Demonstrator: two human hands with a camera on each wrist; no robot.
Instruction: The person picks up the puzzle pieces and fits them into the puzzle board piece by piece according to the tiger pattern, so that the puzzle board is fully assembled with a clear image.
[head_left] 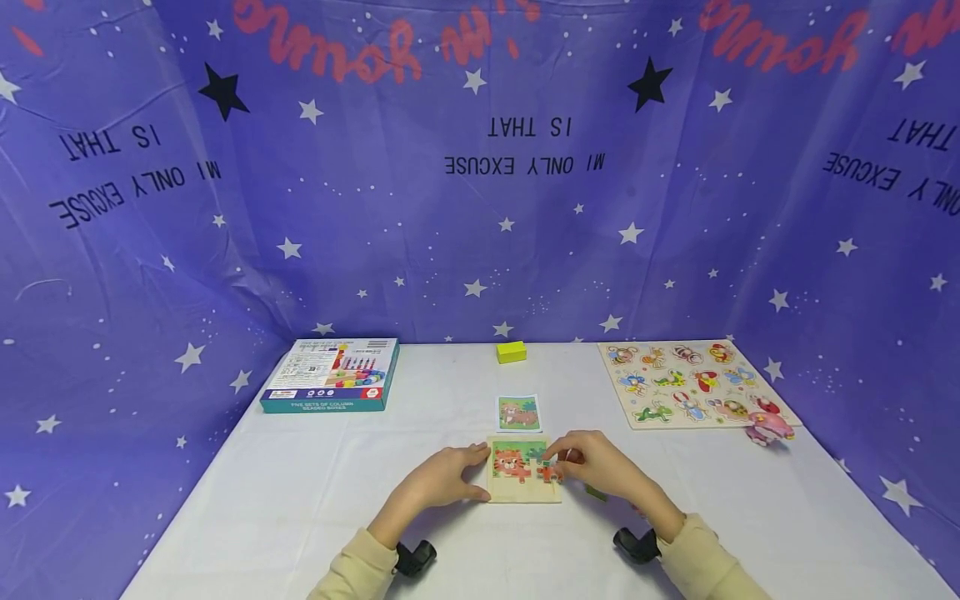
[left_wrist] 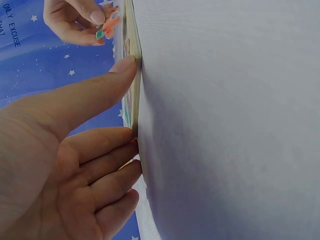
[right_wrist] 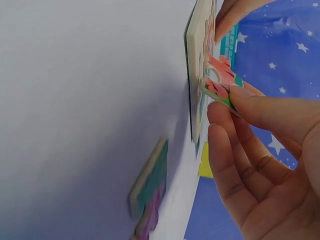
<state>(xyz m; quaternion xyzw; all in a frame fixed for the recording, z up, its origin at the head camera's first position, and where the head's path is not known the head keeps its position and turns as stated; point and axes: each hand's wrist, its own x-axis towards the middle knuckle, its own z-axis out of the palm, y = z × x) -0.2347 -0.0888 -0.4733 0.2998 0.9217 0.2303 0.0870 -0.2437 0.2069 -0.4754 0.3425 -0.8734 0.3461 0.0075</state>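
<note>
Puzzle board point(head_left: 504, 493): square pale wood, lying flat, its edge touched by thumb and fingertips of the left hand point(head_left: 441, 477).
Fitted pieces point(head_left: 510, 460): orange animal face on green, beside the left hand.
Held piece point(right_wrist: 226, 76): orange, dark-striped, tilted, pinched by the right hand point(head_left: 600, 462) at the board's right side.
Loose pieces point(right_wrist: 156, 175): green and purple, off the board, near the right hand.

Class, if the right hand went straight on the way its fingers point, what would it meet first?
Most likely the board, just ahead of the right hand. The piece it pinches overlaps the board in view; whether they touch is unclear.
</note>
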